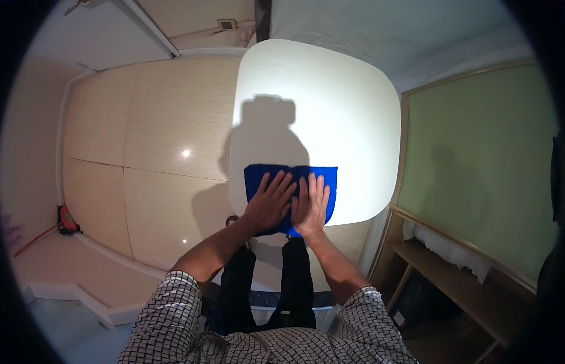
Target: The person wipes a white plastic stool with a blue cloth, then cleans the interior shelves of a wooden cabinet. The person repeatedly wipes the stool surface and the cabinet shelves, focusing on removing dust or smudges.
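A blue cloth [330,174] lies spread at the near edge of a white table [350,123] with rounded corners. The cloth's lower part hangs past that edge. My left hand [269,200] rests palm down on its left half, fingers slightly apart and pointing away from me. On the right half, my right hand [311,204] is also flat, fingers extended. The two hands are side by side, close together near the cloth's middle. Neither grips the cloth, and both hide part of it.
A green panel [469,150] in a wooden frame stands to the right, above a wooden shelf [446,273] with white fabric [446,248]. Large pale tiles [173,113] cover the floor at left. A red and black object [68,220] lies by the skirting. My shadow falls across the table.
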### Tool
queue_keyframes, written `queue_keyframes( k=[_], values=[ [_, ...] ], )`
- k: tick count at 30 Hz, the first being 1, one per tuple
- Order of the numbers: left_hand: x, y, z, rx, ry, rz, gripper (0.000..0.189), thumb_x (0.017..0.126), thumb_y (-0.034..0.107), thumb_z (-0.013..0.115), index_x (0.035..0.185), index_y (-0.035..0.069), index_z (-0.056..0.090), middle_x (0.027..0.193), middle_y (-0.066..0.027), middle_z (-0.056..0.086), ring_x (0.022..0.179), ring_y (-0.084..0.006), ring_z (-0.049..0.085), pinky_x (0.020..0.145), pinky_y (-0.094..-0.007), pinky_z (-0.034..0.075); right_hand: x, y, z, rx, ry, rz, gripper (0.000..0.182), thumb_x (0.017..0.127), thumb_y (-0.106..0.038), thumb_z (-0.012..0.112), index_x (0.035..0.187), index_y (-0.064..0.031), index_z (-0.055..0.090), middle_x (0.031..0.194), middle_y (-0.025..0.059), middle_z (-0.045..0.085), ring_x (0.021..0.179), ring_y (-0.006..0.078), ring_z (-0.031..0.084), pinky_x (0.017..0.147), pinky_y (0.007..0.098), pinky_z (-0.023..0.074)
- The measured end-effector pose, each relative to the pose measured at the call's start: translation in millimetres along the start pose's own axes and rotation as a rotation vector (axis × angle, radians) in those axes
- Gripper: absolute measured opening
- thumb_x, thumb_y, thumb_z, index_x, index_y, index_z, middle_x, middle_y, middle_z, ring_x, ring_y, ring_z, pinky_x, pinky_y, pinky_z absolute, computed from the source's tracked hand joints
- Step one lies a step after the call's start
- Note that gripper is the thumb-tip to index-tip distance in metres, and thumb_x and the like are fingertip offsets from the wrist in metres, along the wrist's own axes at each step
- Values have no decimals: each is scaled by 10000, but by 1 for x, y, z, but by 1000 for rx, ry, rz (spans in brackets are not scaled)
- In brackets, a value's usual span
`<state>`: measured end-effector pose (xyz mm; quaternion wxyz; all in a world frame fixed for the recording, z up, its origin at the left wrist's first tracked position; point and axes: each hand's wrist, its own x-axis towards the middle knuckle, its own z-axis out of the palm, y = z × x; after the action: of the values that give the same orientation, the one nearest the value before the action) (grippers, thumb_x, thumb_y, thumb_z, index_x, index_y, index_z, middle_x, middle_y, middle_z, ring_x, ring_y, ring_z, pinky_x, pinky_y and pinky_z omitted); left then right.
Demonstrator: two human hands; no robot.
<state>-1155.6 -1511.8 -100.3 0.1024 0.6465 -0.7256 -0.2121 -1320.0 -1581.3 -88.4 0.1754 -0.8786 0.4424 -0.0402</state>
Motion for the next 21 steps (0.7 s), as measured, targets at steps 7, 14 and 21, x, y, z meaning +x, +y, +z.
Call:
queue_keyframes(
  k=[7, 14, 21],
  values=[
    [-59, -13, 6, -95, 109, -100, 591, 1055, 362, 561, 1555, 59, 478, 1678, -225, 347, 1582, -410, 275, 1256, -665, 159, -15, -39, 17, 0, -111, -36, 646, 969, -283, 643, 1571, -121, 471, 1662, 224, 306, 1556, 525, 187, 1205, 728, 124],
    [-21, -41, -22, -129, 305, -212, 583, 1025, 351, 614, 1517, 54, 520, 1660, -284, 338, 1570, -448, 275, 1249, -670, 166, 97, -32, 11, -55, -26, -218, 678, 950, -317, 696, 1573, -166, 474, 1672, 234, 300, 1559, 518, 212, 1217, 715, 147],
    [7, -63, -33, -127, 387, -393, 615, 997, 320, 655, 1523, 42, 500, 1670, -296, 304, 1568, -478, 257, 1234, -704, 157, 222, -38, -1, -74, -71, -325, 712, 962, -353, 701, 1598, -182, 431, 1693, 192, 287, 1586, 456, 191, 1267, 642, 129]
  ],
)
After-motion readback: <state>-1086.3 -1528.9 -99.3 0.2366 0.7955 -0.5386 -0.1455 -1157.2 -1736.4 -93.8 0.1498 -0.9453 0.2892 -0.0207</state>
